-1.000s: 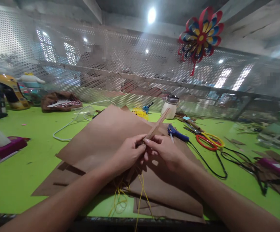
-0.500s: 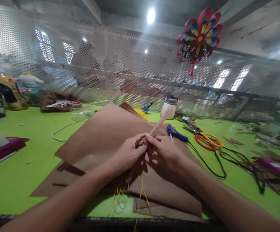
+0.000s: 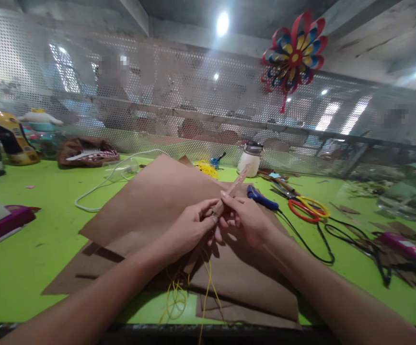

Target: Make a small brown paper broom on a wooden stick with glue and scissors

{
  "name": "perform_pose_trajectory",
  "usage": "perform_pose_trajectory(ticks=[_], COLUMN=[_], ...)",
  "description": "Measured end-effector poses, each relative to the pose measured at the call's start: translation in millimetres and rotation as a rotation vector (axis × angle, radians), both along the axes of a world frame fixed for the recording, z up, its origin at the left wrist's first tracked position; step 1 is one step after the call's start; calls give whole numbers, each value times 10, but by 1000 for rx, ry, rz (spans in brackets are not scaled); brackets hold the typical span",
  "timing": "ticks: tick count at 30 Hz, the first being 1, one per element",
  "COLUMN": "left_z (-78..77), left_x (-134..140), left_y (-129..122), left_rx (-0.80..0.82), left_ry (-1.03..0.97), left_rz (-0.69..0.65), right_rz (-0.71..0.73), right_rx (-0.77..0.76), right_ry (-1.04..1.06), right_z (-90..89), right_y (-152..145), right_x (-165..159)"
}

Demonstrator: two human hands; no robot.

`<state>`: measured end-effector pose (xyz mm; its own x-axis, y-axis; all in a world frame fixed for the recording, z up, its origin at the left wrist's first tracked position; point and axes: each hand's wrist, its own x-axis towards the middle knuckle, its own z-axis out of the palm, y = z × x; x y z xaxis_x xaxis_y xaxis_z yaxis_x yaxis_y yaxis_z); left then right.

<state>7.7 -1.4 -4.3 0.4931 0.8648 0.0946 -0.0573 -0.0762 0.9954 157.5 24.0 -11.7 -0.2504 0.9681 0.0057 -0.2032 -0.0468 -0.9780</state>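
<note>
Between both hands is a narrow brown paper strip (image 3: 239,180), slanting up and away, with shiny patches near its far end. My left hand (image 3: 197,221) is closed on its lower part. The thumb and fingers of my right hand (image 3: 246,215) pinch the strip a little higher up. Below the hands, thin yellow string (image 3: 176,299) hangs in loose loops over the table's front edge. Large brown paper sheets (image 3: 139,206) lie stacked under my hands. Just right of the strip rests a blue glue gun (image 3: 262,198) with a black cord.
Scissors (image 3: 303,209) with red and yellow handles lie at right, near a black cord. A white jar (image 3: 250,159) and yellow shreds (image 3: 207,168) stand at the back, before a perforated screen (image 3: 179,103). A purple power strip (image 3: 8,223) is at left.
My right hand's thumb and fingertips have shifted slightly up along the strip, showing more of it between the two hands. My left hand keeps its hold.
</note>
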Motion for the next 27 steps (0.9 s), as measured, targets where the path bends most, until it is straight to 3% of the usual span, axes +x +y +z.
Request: perform_pose_trajectory(ticks=[9, 21, 27], left_z=[-29, -64, -57], left_x=[-16, -8, 17], left_y=[31, 53, 71], left_rx=[26, 2, -40], left_ry=[5, 44, -43], left_rz=[-11, -18, -1], right_rz=[-28, -246, -351], right_rx=[24, 72, 66], right_ry=[25, 99, 175], right_z=[61, 43, 158], right_y=[-9, 197, 271], right_x=[-20, 94, 212])
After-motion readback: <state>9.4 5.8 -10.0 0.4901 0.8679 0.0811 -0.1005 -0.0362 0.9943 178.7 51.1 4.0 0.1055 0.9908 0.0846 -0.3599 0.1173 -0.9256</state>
